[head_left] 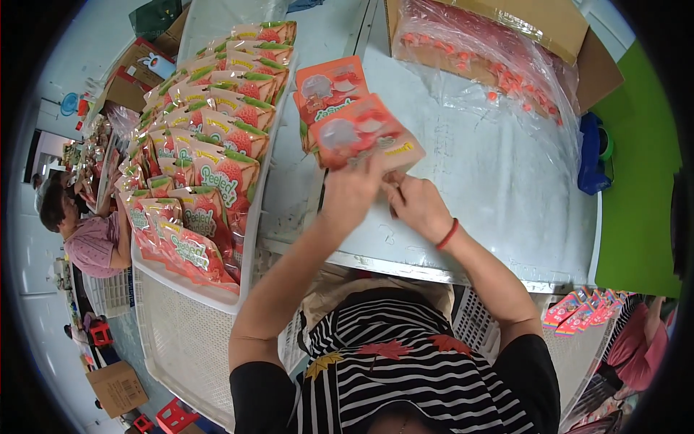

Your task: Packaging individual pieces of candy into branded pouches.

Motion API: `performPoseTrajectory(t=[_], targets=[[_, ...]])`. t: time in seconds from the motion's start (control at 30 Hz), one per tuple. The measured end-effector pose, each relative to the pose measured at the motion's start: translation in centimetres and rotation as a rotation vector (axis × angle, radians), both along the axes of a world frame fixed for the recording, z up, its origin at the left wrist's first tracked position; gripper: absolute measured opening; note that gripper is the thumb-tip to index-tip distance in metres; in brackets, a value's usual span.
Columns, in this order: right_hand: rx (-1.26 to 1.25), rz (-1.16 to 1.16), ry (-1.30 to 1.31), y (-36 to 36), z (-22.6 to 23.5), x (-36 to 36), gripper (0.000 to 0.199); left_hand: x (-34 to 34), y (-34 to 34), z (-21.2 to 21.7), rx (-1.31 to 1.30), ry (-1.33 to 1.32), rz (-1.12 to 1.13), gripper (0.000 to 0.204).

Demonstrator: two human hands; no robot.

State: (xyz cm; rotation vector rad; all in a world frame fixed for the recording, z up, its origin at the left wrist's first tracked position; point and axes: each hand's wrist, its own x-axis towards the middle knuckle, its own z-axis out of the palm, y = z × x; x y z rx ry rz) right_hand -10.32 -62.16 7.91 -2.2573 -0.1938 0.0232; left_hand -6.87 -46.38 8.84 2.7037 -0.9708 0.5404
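Note:
My left hand [352, 194] and my right hand [419, 208] meet at the near end of an orange snack pouch [361, 132] and both grip its opening over the metal table [499, 181]. The pouch shows a pale fruit picture and lies tilted, its far end pointing away from me. A short stack of the same orange pouches [329, 87] lies just beyond it. A red band sits on my right wrist.
A white crate [249, 239] to my left holds several rows of filled red-and-green pouches [217, 137]. A cardboard box with a plastic liner of small red pieces [484, 50] stands at the back right. Other people work at the far left and lower right.

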Motion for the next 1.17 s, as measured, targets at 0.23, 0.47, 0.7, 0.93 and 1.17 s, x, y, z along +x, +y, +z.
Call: performPoseTrajectory(t=[0.23,0.47,0.7,0.93,1.17], targets=[[1.259,-0.154,0.895,-2.0,0.0,-1.4,0.015,-2.4,-1.8,-2.4,-0.14,0.018,-0.066,0.029],[0.907,-0.102,0.571,-2.3,-0.5,-2.5,0.015,-2.8,-2.9,-3.1,-0.293,0.097,-0.12,0.029],[1.646,0.175,1.053,-4.9,-1.4,-1.3,0.012,-2.8,-3.8,-3.0,-0.5,0.207,-0.115,0.025],[1.929,0.006,0.683,-4.5,-7.5,-1.4,0.023,-5.3,-6.4,-2.2,-0.361,0.116,-0.276,0.032],[1.705,-0.236,0.674,-4.2,-2.5,-1.2,0.036,-4.7,-3.6,1.2,-0.179,0.37,-0.487,0.089]])
